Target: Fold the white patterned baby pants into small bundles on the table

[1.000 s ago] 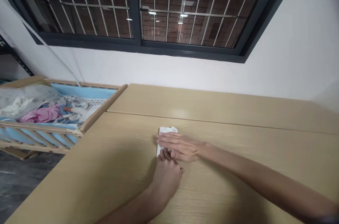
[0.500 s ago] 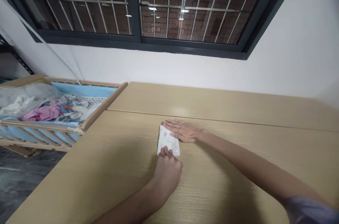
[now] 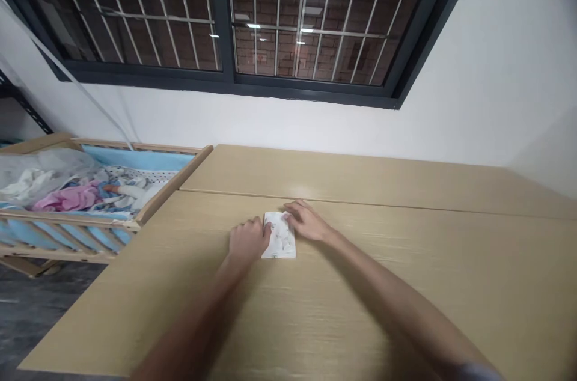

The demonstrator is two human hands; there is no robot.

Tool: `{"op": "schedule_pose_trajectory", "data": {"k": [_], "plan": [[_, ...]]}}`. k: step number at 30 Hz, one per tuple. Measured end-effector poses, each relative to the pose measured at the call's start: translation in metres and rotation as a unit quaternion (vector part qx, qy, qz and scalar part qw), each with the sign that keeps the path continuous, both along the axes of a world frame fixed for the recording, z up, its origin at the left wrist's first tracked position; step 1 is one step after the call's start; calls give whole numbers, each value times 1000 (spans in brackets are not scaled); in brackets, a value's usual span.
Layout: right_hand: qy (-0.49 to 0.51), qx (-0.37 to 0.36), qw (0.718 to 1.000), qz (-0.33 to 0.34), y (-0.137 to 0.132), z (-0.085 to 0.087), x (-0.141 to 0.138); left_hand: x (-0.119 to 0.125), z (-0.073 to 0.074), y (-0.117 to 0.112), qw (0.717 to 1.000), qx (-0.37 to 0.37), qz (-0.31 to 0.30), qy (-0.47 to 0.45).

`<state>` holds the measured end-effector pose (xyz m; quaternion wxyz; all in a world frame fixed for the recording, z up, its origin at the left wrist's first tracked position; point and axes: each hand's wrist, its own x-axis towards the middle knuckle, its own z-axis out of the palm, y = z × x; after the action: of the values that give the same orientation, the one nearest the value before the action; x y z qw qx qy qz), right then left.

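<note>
White rectangular packet (image 3: 282, 243) on pale wooden table (image 3: 383, 261); left hand (image 3: 246, 241) curled, thumb on left edge; right hand (image 3: 309, 222) bent, far-right corner; can't tell if pinching.

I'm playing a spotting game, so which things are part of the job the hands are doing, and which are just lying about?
Part of the job:
white packet
left hand, thumb at the packet's left edge
right hand, fingers at its upper right corner
wooden table, under the packet

Just about:
wooden crib, left of the table
pink cloth, inside the crib
</note>
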<state>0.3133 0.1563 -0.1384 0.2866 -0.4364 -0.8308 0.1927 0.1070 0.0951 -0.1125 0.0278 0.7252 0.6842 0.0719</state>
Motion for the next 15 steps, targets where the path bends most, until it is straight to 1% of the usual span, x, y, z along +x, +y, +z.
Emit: {"op": "schedule_pose_trajectory", "data": {"k": [2, 4, 7, 9, 11, 13, 15], "plan": [[0, -1, 1000, -11, -8, -7, -8, -1, -9, 2, 1000, -7, -6, -3], [22, 1, 999, -32, -15, -16, -14, -2, -16, 3, 999, -13, -28, -15], [71, 8, 995, -70, -23, -27, -22, -3, -17, 7, 995, -12, -80, -51], [90, 19, 990, -104, -28, -28, -26, -5, -11, 8, 989, -3, -122, -82], [118, 20, 984, -134, -36, -22, -31, -8, 1, 6, 981, 6, -159, -111], [176, -17, 974, -142, -48, -13, -37, -13, 18, -1, 975, 11, -181, -129], [241, -66, 959, -136, -67, -1, -44, -19, 37, -16, 972, 14, -189, -137]]}}
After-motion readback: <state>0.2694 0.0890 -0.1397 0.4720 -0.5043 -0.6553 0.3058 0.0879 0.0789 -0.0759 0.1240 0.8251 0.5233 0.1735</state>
